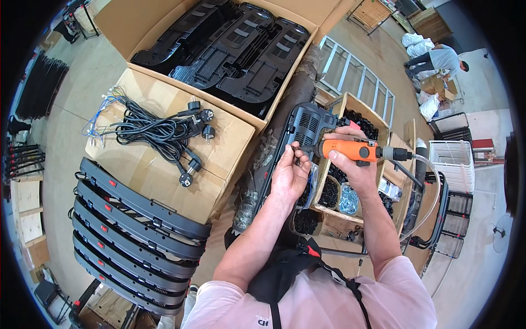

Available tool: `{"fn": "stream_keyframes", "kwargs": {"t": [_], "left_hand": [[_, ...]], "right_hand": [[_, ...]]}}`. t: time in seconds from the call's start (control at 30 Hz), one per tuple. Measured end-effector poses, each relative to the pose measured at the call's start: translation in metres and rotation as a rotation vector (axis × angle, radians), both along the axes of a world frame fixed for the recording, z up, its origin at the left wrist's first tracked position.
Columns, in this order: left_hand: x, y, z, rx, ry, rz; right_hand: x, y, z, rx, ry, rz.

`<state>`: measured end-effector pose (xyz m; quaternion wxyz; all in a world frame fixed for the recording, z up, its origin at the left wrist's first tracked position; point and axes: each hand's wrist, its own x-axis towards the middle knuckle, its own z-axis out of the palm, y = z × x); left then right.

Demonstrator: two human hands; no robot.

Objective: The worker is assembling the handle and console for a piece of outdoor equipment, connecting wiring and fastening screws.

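Observation:
My right hand [355, 166] grips an orange air screwdriver [346, 148], its body level and its tip toward the left. From the tool's back end a pale air hose [433, 170] curves down. My left hand [290, 174] is closed beside the tip, fingers curled around something small and dark that I cannot make out. Under both hands lies a black plastic housing [308, 123] with vent slots, tilted along the bench. Whether the tip touches a screw is hidden by the fingers.
A wooden parts tray [350, 100] holds black pieces and silver screws [348, 198]. Black power cables [156, 129] lie on a cardboard box [137, 181]. Behind stands an open carton of black housings [241, 49]. Curved black panels [131, 241] are stacked at left. Another person [441, 59] bends over at far right.

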<state>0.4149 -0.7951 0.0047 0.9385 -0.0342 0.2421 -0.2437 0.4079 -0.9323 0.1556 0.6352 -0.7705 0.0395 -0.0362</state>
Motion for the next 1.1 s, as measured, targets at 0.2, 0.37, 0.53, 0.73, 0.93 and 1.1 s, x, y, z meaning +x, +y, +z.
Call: {"fn": "stream_keyframes", "kwargs": {"t": [0.2, 0.37, 0.53, 0.73, 0.93, 1.1], "left_hand": [[-0.003, 0.002, 0.005, -0.021, -0.021, -0.026], [-0.007, -0.004, 0.016, 0.235, -0.057, -0.115], [-0.036, 0.0, 0.028, 0.333, -0.177, -0.271], [-0.068, 0.015, 0.008, 0.473, -0.319, -0.398], [-0.096, 0.029, 0.01, 0.578, -0.334, -0.476], [-0.116, 0.044, 0.018, 0.658, -0.306, -0.486]], "right_hand": [[0.0, 0.0, -0.001, -0.043, -0.024, 0.053], [0.014, 0.005, -0.018, -0.094, -0.028, -0.022], [0.034, 0.001, -0.04, -0.098, -0.047, -0.066], [0.042, 0.006, -0.047, -0.135, -0.055, -0.001], [0.054, 0.017, -0.047, -0.184, -0.048, 0.066], [0.061, 0.022, -0.048, -0.246, -0.023, 0.12]]}}
